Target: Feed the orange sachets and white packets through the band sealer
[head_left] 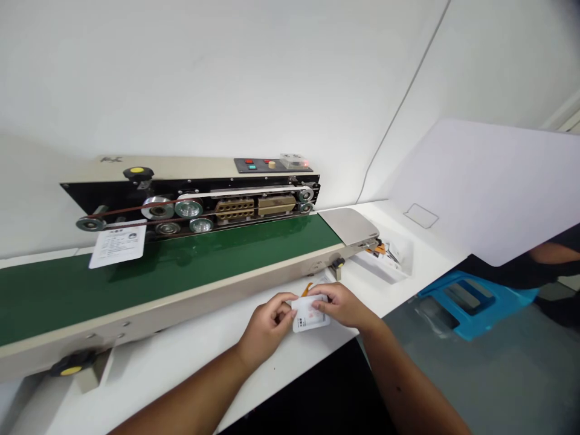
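Note:
Both hands hold a small white pouch with red print just above the white table's front edge. My left hand pinches its left side and my right hand pinches its top right corner. An orange bit shows just behind the pouch. Another white pouch rides on the green conveyor belt under the sealing machine's rollers at the left.
A white tray with several packets sits at the belt's right end. A blue stool stands on the floor at right. Another person's arm shows behind a white panel at far right.

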A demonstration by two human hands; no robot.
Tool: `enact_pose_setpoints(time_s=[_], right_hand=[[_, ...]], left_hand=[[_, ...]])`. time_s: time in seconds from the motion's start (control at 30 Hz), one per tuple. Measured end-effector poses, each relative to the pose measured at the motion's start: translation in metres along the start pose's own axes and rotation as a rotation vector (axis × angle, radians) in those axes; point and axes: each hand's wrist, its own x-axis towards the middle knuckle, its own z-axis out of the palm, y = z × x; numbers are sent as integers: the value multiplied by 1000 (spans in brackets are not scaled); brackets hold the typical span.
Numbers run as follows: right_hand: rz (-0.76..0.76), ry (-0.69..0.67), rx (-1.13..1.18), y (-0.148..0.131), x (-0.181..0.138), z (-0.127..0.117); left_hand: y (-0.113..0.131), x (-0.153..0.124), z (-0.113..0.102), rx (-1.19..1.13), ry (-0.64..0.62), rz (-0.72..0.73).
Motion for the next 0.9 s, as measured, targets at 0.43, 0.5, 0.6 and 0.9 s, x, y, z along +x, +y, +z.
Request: enact_pose_setpoints(time_s=[0.43,0.5,0.6,0.9], right_hand=[[95,791,364,-31,82,-115],[140,762,387,-35,108,-123],[186,635,361,-39,137,-122],[-164,1036,-269,-35,65,-61]], left_hand=[[-1,-2,2,-105,-81,6],[0,-2,1,-74,-86,18],[3,-3,1,-26,-105,33],[2,-3,0,97,-128,38]])
